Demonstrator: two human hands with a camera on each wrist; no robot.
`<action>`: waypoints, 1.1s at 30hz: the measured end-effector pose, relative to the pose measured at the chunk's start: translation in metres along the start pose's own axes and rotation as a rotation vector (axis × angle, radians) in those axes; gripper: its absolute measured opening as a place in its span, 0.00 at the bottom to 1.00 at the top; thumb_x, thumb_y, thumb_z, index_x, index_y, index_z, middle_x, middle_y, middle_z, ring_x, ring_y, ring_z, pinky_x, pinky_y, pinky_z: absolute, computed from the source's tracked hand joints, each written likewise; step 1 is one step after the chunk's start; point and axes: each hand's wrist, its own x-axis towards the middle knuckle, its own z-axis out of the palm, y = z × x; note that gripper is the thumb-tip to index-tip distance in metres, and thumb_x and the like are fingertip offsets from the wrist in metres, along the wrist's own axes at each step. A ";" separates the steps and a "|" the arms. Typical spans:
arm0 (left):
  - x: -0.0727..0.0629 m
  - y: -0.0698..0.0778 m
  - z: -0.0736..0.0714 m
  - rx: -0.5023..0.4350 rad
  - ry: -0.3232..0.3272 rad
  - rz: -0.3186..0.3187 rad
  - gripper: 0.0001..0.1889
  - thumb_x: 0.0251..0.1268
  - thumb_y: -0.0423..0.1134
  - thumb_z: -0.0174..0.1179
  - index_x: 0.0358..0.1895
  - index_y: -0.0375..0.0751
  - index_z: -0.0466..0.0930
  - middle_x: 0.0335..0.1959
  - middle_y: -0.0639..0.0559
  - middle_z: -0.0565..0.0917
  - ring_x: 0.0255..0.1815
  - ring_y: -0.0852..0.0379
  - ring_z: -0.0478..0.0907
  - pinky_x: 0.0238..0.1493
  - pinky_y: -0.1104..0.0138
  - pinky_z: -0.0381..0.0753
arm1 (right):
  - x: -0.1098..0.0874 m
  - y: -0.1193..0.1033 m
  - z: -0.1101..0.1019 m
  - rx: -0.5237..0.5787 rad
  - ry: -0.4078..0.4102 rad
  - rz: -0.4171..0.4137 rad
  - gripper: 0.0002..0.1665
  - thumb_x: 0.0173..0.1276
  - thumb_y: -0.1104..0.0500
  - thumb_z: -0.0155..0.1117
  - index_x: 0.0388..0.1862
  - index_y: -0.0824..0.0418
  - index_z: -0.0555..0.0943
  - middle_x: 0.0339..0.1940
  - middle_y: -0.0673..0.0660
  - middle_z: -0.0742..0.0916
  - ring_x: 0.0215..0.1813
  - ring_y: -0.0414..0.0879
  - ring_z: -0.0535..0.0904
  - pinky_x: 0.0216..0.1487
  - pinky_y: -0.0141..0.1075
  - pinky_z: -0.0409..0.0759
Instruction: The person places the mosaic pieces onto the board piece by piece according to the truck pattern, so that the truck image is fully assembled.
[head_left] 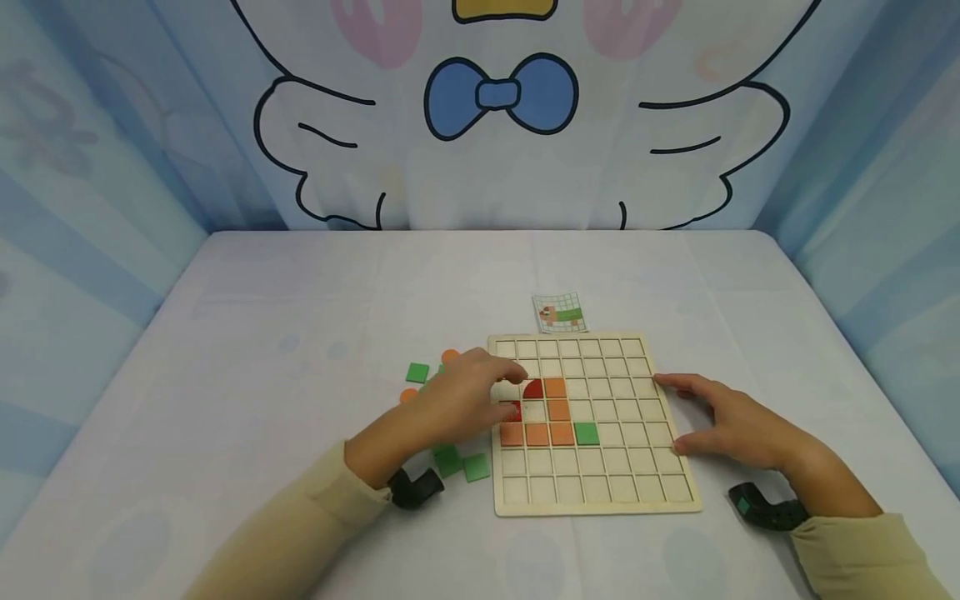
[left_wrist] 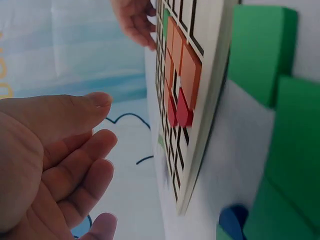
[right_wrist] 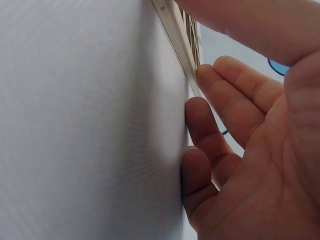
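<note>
Pale blue and white printed cloth [head_left: 150,167] hangs behind and at both sides of a white cloth-covered tabletop [head_left: 225,375]. On the tabletop, right of its middle, lies a square, cream-coloured board [head_left: 615,508] marked with a seven-by-seven grid.

Beige sleeves [head_left: 315,517] cover the person's forearms. The left hand [head_left: 465,396] hovers over the left side of the board, its grip parted, with a gap between thumb and fingertips and nothing held. The right hand [head_left: 738,425] stands at the opposite edge, thumb and forefinger spread wide and touching the rim; its grip is loose, the fingers mostly straight. Each wrist bears a curved black device [head_left: 416,487].

Just beyond the board's far edge lies a small printed card [head_left: 561,313] with a gridded picture in green, orange and red.

Left of the board, partly hidden by the left arm, are loose green square tiles [head_left: 476,468] and orange rounded tiles [head_left: 408,395]. On the grid, five orange square tiles [head_left: 561,433] sit in a stepped group, with one green square tile [head_left: 587,433] just right of the lowest row. Two red tiles [head_left: 533,389] sit near them, one beneath the left thumb.
</note>
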 end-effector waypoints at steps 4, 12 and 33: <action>-0.009 -0.008 -0.006 0.012 0.021 -0.012 0.20 0.64 0.40 0.70 0.59 0.43 0.82 0.52 0.55 0.84 0.56 0.54 0.75 0.59 0.57 0.71 | 0.000 0.001 0.000 0.003 -0.007 -0.007 0.51 0.56 0.51 0.79 0.75 0.62 0.65 0.71 0.69 0.70 0.68 0.67 0.66 0.60 0.59 0.64; -0.024 -0.030 -0.014 0.035 0.032 -0.093 0.23 0.63 0.43 0.70 0.62 0.45 0.81 0.60 0.53 0.81 0.64 0.51 0.73 0.63 0.56 0.72 | 0.000 0.000 0.000 0.009 -0.011 0.006 0.52 0.57 0.51 0.79 0.75 0.62 0.64 0.71 0.70 0.70 0.68 0.67 0.66 0.60 0.60 0.65; -0.036 -0.080 -0.029 0.072 0.033 -0.249 0.25 0.62 0.40 0.71 0.64 0.43 0.80 0.59 0.48 0.81 0.63 0.45 0.73 0.64 0.51 0.71 | -0.001 0.001 -0.001 -0.009 0.001 -0.009 0.51 0.56 0.50 0.79 0.75 0.62 0.65 0.71 0.67 0.70 0.69 0.65 0.66 0.60 0.45 0.66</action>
